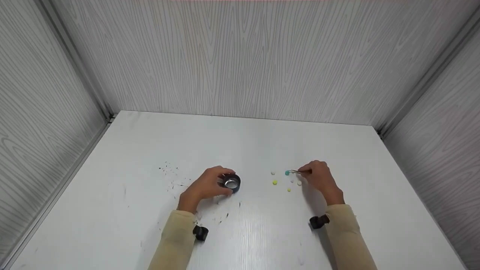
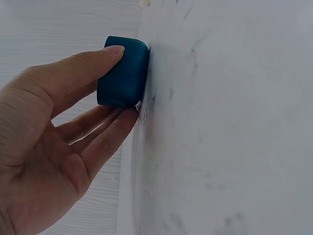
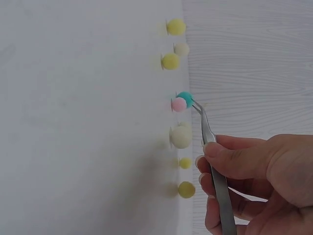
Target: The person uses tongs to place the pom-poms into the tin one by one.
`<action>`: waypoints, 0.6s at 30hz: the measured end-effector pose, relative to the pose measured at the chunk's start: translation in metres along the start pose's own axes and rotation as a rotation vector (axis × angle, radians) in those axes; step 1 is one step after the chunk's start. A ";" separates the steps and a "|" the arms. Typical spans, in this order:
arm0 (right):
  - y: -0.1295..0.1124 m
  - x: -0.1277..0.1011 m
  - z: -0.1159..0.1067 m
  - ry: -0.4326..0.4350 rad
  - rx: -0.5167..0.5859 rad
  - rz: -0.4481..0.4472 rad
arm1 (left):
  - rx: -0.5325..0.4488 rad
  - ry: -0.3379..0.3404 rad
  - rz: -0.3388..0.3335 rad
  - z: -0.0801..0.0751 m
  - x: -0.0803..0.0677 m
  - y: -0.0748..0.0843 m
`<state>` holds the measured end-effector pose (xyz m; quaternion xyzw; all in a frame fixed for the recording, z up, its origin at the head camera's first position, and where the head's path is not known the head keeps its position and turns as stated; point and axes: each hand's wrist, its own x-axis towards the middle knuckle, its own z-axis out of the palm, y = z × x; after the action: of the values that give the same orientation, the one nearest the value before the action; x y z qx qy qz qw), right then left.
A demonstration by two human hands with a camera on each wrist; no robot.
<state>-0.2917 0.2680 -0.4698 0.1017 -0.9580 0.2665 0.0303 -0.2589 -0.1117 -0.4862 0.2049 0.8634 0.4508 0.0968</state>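
My left hand [image 1: 214, 183] grips a small round dark-blue container [image 1: 232, 182] with a shiny metal inside, standing on the white table [image 1: 262, 142]. In the left wrist view the thumb [image 2: 105, 55] lies on one side of the container [image 2: 123, 71] and the fingers on the other. My right hand [image 1: 314, 174] pinches metal tweezers [image 3: 211, 147]. Their tips meet a teal ball [image 3: 185, 98] that touches a pink ball [image 3: 178, 105]. Whether the teal ball is lifted I cannot tell. Several small yellow and white balls [image 1: 275, 182] lie around them on the table.
Grey wood-grain walls close the table at the back and on both sides. Dark specks [image 1: 170, 176] are scattered on the table left of my left hand. A larger cream ball [image 3: 181, 136] lies just beside the tweezers' tips.
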 end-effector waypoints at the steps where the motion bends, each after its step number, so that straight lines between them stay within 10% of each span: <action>1: 0.000 0.000 0.000 0.003 -0.005 -0.006 | -0.003 -0.002 0.001 0.000 0.000 0.000; 18: -0.006 -0.001 -0.004 0.018 0.015 -0.037 | -0.013 -0.007 -0.015 0.000 0.001 0.001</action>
<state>-0.2894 0.2654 -0.4636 0.1171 -0.9536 0.2741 0.0428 -0.2591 -0.1108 -0.4855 0.1994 0.8615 0.4551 0.1043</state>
